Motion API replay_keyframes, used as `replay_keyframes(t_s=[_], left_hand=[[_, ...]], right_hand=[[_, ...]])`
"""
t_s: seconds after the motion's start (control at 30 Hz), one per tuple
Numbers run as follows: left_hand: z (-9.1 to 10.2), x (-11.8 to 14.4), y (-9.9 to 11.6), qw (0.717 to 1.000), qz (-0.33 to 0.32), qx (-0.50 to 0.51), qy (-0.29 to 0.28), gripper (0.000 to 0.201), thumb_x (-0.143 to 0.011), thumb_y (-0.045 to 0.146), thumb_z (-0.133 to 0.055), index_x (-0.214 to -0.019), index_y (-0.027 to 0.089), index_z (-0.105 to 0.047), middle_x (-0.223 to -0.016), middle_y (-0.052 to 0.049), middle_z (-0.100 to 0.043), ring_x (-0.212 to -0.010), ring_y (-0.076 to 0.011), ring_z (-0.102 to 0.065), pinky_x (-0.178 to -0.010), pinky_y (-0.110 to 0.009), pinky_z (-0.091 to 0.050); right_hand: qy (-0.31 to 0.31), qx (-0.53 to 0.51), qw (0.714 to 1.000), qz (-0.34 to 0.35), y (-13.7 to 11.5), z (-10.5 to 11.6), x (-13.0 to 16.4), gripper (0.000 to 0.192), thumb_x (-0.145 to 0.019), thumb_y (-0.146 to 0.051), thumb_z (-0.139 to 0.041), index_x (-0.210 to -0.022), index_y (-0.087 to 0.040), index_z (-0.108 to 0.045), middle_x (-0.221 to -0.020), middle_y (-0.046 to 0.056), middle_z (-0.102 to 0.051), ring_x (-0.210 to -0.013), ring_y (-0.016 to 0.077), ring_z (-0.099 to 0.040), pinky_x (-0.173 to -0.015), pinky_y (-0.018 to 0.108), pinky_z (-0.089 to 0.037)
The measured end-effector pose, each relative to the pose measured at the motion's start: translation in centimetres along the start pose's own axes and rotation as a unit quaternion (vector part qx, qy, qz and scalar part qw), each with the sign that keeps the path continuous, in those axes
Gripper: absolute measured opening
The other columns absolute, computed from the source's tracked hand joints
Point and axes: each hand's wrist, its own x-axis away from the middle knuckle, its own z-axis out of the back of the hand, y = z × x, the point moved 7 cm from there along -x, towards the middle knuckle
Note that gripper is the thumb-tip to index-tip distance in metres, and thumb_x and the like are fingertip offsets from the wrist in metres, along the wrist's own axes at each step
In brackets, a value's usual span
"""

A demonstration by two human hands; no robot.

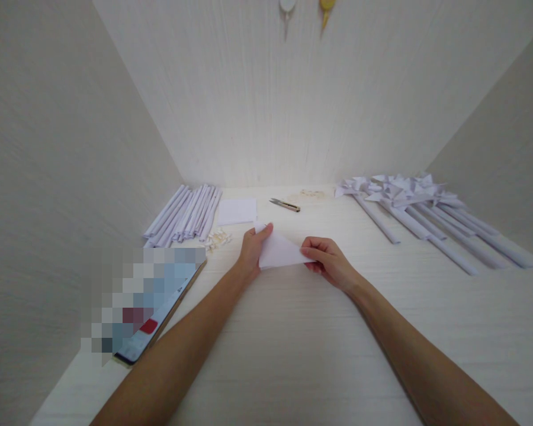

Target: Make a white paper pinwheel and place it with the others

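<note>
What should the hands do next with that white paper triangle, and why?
Perhaps press the white paper triangle flat on the pale streaked tabletop. The left hand holds one end and the right hand pinches a pointed corner, so both could steady it, and the flat surface between the forearms might help sharpen its edges.

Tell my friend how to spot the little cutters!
Find the pale table, then look toward the back wall. Past the folded paper, right of the flat white sheet, lie small snips. Unlike that plain sheet, they have pointed grey blades.
</note>
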Motion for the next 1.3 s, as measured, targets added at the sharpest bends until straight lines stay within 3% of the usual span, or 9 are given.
replay_keyframes(t_s=[0.2, 0.33, 0.4, 0.6, 0.77, 0.97, 1.13, 1.2, 1.3], left_hand=[[0.4, -0.5, 0.4, 0.999, -0.005, 0.052, -0.004, 0.031, -0.051, 0.036, -0.069, -0.064, 0.015, -0.051, -0.045, 0.004, -0.050, -0.038, -0.0096, -0.045, -0.041, -0.022, -0.033], [0.6, -0.3, 0.6, 0.999, -0.017, 0.040, 0.017, 0.031, -0.050, 0.037, -0.069, -0.061, 0.015, -0.051, -0.045, 0.004, -0.050, -0.040, -0.0095, -0.046, -0.041, -0.022, -0.033], [0.1, 0.0, 0.1, 1.000, 0.000, -0.013, -0.004, 0.033, -0.046, 0.037, -0.072, -0.055, 0.015, -0.048, -0.040, 0.006, -0.045, -0.036, -0.0080, -0.041, -0.038, -0.021, -0.030], [-2.0, 1.0, -1.3, 0.991, 0.017, -0.082, -0.102, 0.035, -0.044, 0.036, -0.073, -0.045, 0.015, -0.044, -0.037, 0.006, -0.043, -0.033, -0.0054, -0.036, -0.035, -0.019, -0.024], [-0.9, -0.2, 0.2, 0.996, -0.026, 0.035, -0.072, 0.027, -0.055, 0.027, -0.068, -0.045, 0.013, -0.047, -0.038, 0.006, -0.041, -0.034, -0.0030, -0.034, -0.035, -0.016, -0.022], [-0.3, -1.0, 0.5, 0.971, 0.024, 0.226, -0.071, 0.031, -0.072, 0.043, -0.054, -0.063, 0.013, -0.055, -0.049, 0.003, -0.049, -0.044, -0.0053, -0.046, -0.044, -0.016, -0.035], [-3.1, 0.7, -0.6, 0.967, 0.054, 0.140, -0.208, 0.059, -0.054, 0.071, -0.049, -0.070, 0.015, -0.058, -0.063, -0.003, -0.059, -0.057, -0.0133, -0.055, -0.053, -0.025, -0.042], [-4.1, 1.5, -1.3, 0.960, 0.053, 0.067, -0.267, 0.054, -0.048, 0.061, -0.064, -0.073, 0.013, -0.060, -0.066, -0.004, -0.061, -0.059, -0.0136, -0.055, -0.056, -0.025, -0.042], [-4.1, 1.7, -1.8, 0.966, 0.019, -0.010, -0.256, 0.038, -0.047, 0.034, -0.076, -0.074, 0.011, -0.062, -0.066, -0.003, -0.063, -0.058, -0.0105, -0.054, -0.059, -0.023, -0.042]], right_hand=[[-0.013, -0.089, 0.995, 0.036, -1.8, -0.1, 0.8, 0.025, -0.060, -0.032, -0.061, -0.048, -0.018, -0.045, -0.036, -0.006, -0.040, -0.033, 0.0039, -0.025, -0.037, 0.022, -0.014], [0.040, -0.166, 0.981, 0.096, -2.9, 1.4, 1.1, 0.027, -0.061, -0.033, -0.060, -0.049, -0.020, -0.039, -0.036, -0.008, -0.034, -0.034, 0.0049, -0.023, -0.036, 0.022, -0.013], [0.050, -0.118, 0.988, 0.081, -2.5, 1.4, 0.9, 0.027, -0.062, -0.034, -0.061, -0.051, -0.019, -0.042, -0.039, -0.007, -0.038, -0.035, 0.0047, -0.026, -0.037, 0.022, -0.013], [-0.076, 0.051, 0.996, -0.013, -0.3, -1.3, 0.5, 0.036, -0.064, -0.041, -0.061, -0.047, -0.016, -0.042, -0.041, -0.008, -0.033, -0.038, 0.0031, -0.025, -0.038, 0.021, -0.013], [-0.102, 0.020, 0.994, -0.016, 0.0, -1.3, 0.6, 0.036, -0.063, -0.039, -0.063, -0.046, -0.015, -0.043, -0.040, -0.008, -0.034, -0.036, 0.0024, -0.026, -0.036, 0.020, -0.012], [0.017, -0.062, 0.997, 0.034, -0.5, -0.1, 0.3, 0.026, -0.064, -0.035, -0.065, -0.058, -0.016, -0.048, -0.042, -0.009, -0.040, -0.032, 0.0018, -0.030, -0.031, 0.017, -0.015], [0.094, -0.089, 0.989, 0.068, -0.9, 0.3, 0.3, 0.023, -0.064, -0.032, -0.066, -0.063, -0.018, -0.048, -0.044, -0.006, -0.051, -0.035, 0.0048, -0.043, -0.034, 0.016, -0.028], [0.134, -0.093, 0.983, 0.079, -1.0, 0.5, 0.2, 0.022, -0.062, -0.031, -0.066, -0.061, -0.018, -0.049, -0.044, -0.006, -0.051, -0.038, 0.0051, -0.045, -0.036, 0.016, -0.030], [0.167, -0.083, 0.977, 0.107, -1.4, 0.5, 0.2, 0.020, -0.059, -0.029, -0.068, -0.059, -0.017, -0.052, -0.050, -0.006, -0.053, -0.042, 0.0053, -0.047, -0.041, 0.017, -0.036]])
